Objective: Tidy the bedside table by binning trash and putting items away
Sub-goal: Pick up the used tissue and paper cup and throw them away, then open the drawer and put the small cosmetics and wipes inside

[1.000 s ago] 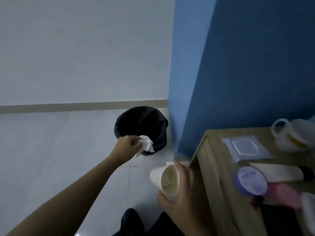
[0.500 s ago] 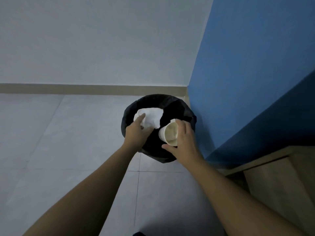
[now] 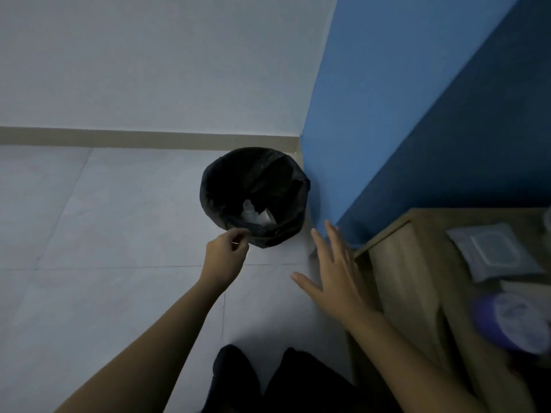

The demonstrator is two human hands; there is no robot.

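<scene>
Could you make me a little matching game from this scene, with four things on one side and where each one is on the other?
Things:
1. white trash
2. bin
3. purple-lidded jar
4. flat clear packet

Places:
A. on the floor by the blue wall's corner
B. on the bedside table, near its front edge
C. at the bottom of the black liner
D. on the bedside table, farther back towards the wall

Pairs: 1-C, 2-A, 3-B, 4-D
</scene>
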